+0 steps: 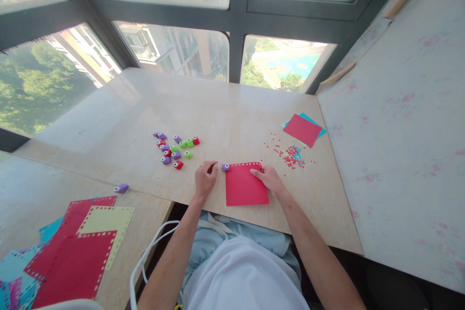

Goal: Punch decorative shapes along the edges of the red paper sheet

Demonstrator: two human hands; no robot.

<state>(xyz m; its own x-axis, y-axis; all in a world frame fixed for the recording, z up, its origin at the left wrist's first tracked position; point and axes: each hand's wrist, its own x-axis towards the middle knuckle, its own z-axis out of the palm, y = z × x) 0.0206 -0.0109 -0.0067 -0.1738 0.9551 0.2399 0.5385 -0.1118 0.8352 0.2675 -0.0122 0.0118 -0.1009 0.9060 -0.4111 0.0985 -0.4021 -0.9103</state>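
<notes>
Beige stone worktop (232, 106) by windows | left hand (205, 178) curled shut just left of small purple paper punch (225, 167) | right hand (268, 178) flat, pinning red paper square (244, 188).

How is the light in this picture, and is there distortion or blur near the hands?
Head view: bright daylight from the windows, soft shadows only; the table edges bend from wide-angle distortion; left hand, right hand and red paper look reasonably sharp.

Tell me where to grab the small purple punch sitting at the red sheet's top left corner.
Probably pinch the purple punch across its two sides, coming from the left, where the left hand lies. Its right end meets the red sheet, which the right hand presses flat.
</notes>
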